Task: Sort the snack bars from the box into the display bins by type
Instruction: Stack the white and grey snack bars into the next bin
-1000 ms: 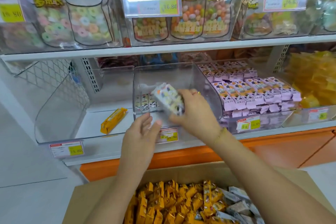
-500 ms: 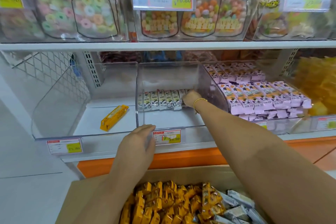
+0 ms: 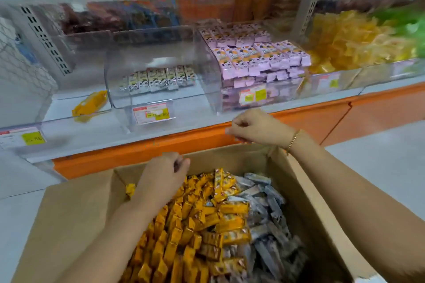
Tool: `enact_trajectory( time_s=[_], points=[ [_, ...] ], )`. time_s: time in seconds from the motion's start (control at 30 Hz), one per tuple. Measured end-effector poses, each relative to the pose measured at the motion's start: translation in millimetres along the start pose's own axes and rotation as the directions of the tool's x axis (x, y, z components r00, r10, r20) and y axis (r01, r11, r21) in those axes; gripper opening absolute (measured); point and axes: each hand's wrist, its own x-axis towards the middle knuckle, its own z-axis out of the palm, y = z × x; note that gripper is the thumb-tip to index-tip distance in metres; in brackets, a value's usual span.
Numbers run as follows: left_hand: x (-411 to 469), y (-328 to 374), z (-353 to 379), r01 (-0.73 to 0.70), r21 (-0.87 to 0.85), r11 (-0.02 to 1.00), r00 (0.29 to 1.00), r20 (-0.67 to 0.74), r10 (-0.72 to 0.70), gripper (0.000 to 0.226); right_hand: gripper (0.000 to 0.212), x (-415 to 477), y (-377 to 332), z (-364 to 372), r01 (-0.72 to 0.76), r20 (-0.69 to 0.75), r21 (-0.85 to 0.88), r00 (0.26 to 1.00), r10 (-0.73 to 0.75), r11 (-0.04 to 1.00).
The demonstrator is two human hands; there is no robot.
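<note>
A cardboard box (image 3: 78,209) in front of me holds several yellow snack bars (image 3: 184,225) on the left and grey-silver bars (image 3: 266,209) on the right. My left hand (image 3: 163,177) hovers over the yellow bars, fingers loosely curled, holding nothing. My right hand (image 3: 255,128) is above the box's far edge with curled fingers and nothing in it. On the shelf, the middle clear bin (image 3: 207,80) has a row of white bars (image 3: 158,78) at its back. The left bin (image 3: 46,122) holds one yellow bar (image 3: 90,103).
A clear bin of pink bars (image 3: 253,57) stands right of the middle bin, then a heap of yellow wrapped snacks (image 3: 345,41). Price tags (image 3: 151,115) hang on the bin fronts. An orange shelf base (image 3: 299,117) runs behind the box. Pale floor lies on both sides.
My right hand has let go of the white bars in the middle bin and pulled back over the box. My left hand dropped from the bin front onto the yellow bars.
</note>
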Motion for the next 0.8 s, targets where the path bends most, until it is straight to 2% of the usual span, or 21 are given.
enact_trajectory(
  time_s=[0.1, 0.17, 0.2, 0.3, 0.33, 0.4, 0.47, 0.53, 0.7, 0.8],
  points=[
    [-20.6, -13.7, 53.9, 0.068, 0.047, 0.997, 0.966, 0.248, -0.078, 0.008, 0.031, -22.1, 83.3, 49.3, -0.252, 0.109, -0.168, 0.956, 0.272, 0.953],
    [-38.9, -30.5, 87.3, 0.145, 0.053, 0.988, 0.919, 0.364, -0.154, 0.022, 0.028, -36.8, 130.8, 82.9, -0.377, 0.169, -0.278, 0.886, 0.431, 0.884],
    [-48.8, -38.8, 102.8, 0.184, 0.055, 0.981, 0.888, 0.42, -0.19, 0.032, 0.033, -45.0, 149.8, 97.6, -0.413, 0.21, -0.327, 0.845, 0.491, 0.85],
    [-73.8, -54.9, 135.9, 0.244, 0.134, 0.96, 0.809, 0.518, -0.278, 0.05, 0.074, -65.2, 189.2, 136.8, -0.46, 0.334, -0.367, 0.746, 0.576, 0.808],
    [-78.6, -59.2, 143.2, 0.255, 0.159, 0.954, 0.791, 0.533, -0.3, 0.053, 0.083, -68.3, 198.3, 149.1, -0.504, 0.354, -0.331, 0.717, 0.6, 0.798],
    [-81.9, -67.2, 154.0, 0.248, 0.19, 0.95, 0.772, 0.554, -0.312, 0.053, 0.08, -70.7, 214.7, 172.6, -0.564, 0.339, -0.308, 0.687, 0.643, 0.766],
    [-79.4, -73.2, 162.9, 0.254, 0.174, 0.951, 0.782, 0.542, -0.308, 0.049, 0.075, -67.6, 226.3, 191.5, -0.609, 0.305, -0.321, 0.658, 0.688, 0.725],
    [-73.7, -75.8, 167.4, 0.277, 0.15, 0.949, 0.804, 0.504, -0.314, 0.042, 0.082, -65.9, 235.1, 206.3, -0.66, 0.29, -0.287, 0.631, 0.72, 0.694],
    [-66.5, -78.7, 169.7, 0.34, 0.137, 0.93, 0.811, 0.458, -0.364, 0.033, 0.067, -79.8, 251.3, 227.8, -0.634, 0.267, -0.265, 0.675, 0.687, 0.726],
    [-69.0, -76.4, 167.5, 0.354, 0.123, 0.927, 0.8, 0.473, -0.368, 0.034, 0.071, -87.4, 252.2, 233.5, -0.642, 0.224, -0.225, 0.698, 0.68, 0.733]
  ],
)
